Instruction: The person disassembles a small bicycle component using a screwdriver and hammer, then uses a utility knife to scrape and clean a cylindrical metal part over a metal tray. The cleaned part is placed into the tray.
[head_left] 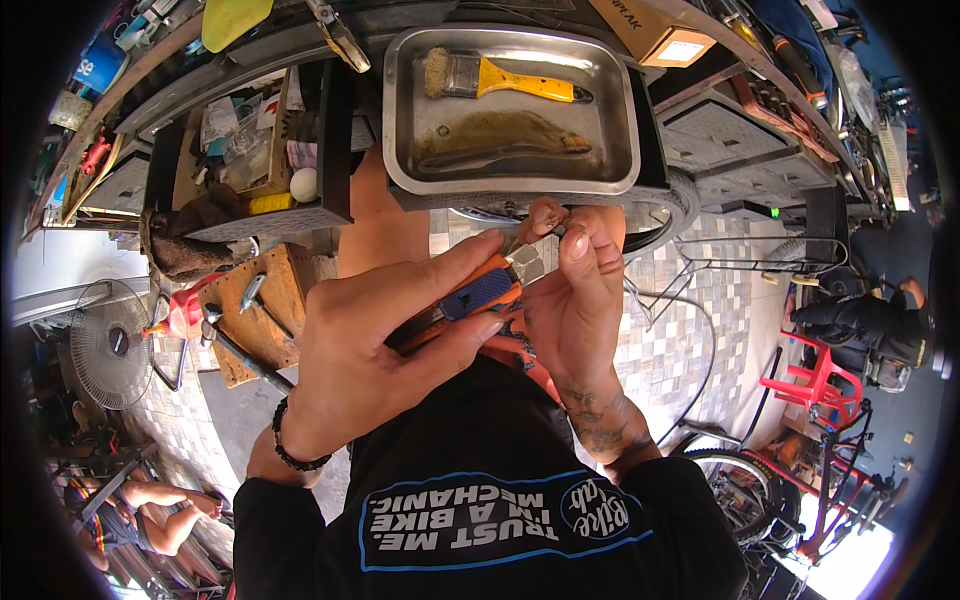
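In front of my lap, my left hand (365, 325) is closed around an orange tool with a blue textured pad (480, 294), thumb and forefinger on either side of it. A thin light tip points from the tool toward my right fingers; its exact shape is hard to make out. Beside it, my right hand (580, 290) pinches a small dark piece (558, 230) between thumb and fingertips. Just beyond both hands sits a metal tray (395, 150). A yellow-handled paintbrush (525, 84) and some brownish liquid lie in it.
An open drawer (335, 150) with small packets and a white ball juts out at left. Below it stands a wooden block (270, 350) with hammer-like tools, near a fan (112, 342). A cardboard box (650, 32), red chair (818, 372) and bicycle wheel (735, 490) are at right. Other people sit at both sides.
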